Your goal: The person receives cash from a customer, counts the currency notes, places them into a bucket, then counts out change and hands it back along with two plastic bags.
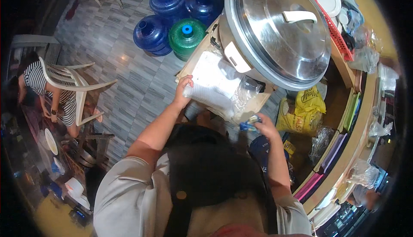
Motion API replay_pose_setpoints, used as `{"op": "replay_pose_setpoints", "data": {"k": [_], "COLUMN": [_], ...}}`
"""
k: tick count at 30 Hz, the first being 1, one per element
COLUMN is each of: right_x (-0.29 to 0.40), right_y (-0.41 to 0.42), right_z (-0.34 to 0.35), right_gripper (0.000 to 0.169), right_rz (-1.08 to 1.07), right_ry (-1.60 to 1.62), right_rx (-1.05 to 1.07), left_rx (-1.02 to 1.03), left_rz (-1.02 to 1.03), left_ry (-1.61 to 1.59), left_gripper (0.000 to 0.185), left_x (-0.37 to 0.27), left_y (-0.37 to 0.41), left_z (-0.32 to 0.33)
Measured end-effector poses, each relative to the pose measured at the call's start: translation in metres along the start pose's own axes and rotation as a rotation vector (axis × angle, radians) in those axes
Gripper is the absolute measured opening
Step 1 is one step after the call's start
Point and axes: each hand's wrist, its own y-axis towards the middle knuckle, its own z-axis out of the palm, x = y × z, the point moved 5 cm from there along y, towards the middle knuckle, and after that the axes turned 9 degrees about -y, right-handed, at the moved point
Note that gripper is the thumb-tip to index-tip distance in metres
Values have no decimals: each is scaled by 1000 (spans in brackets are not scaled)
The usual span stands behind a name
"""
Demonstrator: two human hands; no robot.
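Observation:
A small table with a light top (263, 100) stands before me, bearing white sheets of paper (209, 75), a crumpled clear plastic bag (243, 96) and a large lidded metal pot-like appliance (274, 27). At the table's left edge, my left hand (183, 91) has its fingers curled at the corner of the papers; whether it grips them is not plain. My right hand (266, 125) holds a crumpled blue, white and yellowish cloth or wrapper (248, 123) just off the near right edge of the table.
Several blue water jugs (151, 33) and a green one (187, 37) stand on the floor beyond the table. Yellow sacks (298, 114) lie to the right beside a curved wooden counter (358, 140). At left, a person in striped clothes (66, 108) is by a white plastic chair (80, 88).

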Motion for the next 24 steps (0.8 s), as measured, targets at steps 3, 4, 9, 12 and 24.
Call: {"op": "replay_pose_setpoints", "data": {"k": [3, 4, 9, 12, 24], "right_x": [-10, 25, 102, 88, 103], "right_y": [-3, 7, 85, 137, 162], "right_z": [-25, -27, 7, 30, 38], "right_gripper": [32, 30, 39, 45, 65], "right_rz": [-29, -115, -238, -450, -389], "right_ry": [142, 30, -287, -552, -769], "right_rx": [-133, -210, -269, -401, -495], "left_rx": [25, -10, -155, -387, -368], "left_rz": [-37, -99, -369, -871, -988], "left_ry": [-1, -90, -162, -804, -1129], "left_gripper": [20, 19, 21, 31, 41], "left_x": [20, 41, 20, 1, -13], "left_y": [-5, -13, -20, -42, -97], "left_z": [-11, -24, -16, -3, 11]}}
